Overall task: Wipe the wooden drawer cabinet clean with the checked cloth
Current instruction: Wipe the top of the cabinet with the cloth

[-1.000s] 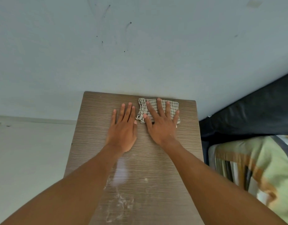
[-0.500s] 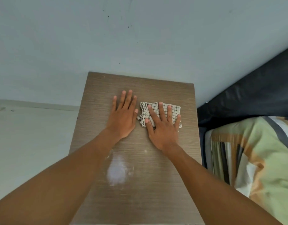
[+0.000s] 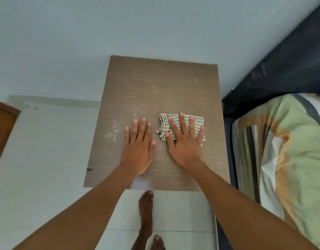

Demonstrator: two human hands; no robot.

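Folded cream black-checked cloth lies under the flat, splayed right hand on the brown wood-grain cabinet top. Left hand, also flat and splayed, presses bare wood at the cloth's 8 o'clock, apart from it.

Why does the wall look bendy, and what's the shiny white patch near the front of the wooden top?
Head view: the wide lens curves straight lines, most at the picture's edges; the white patch on the cabinet top looks like glare, though leftover powder can't be ruled out; the right hand and checked cloth look fairly sharp.
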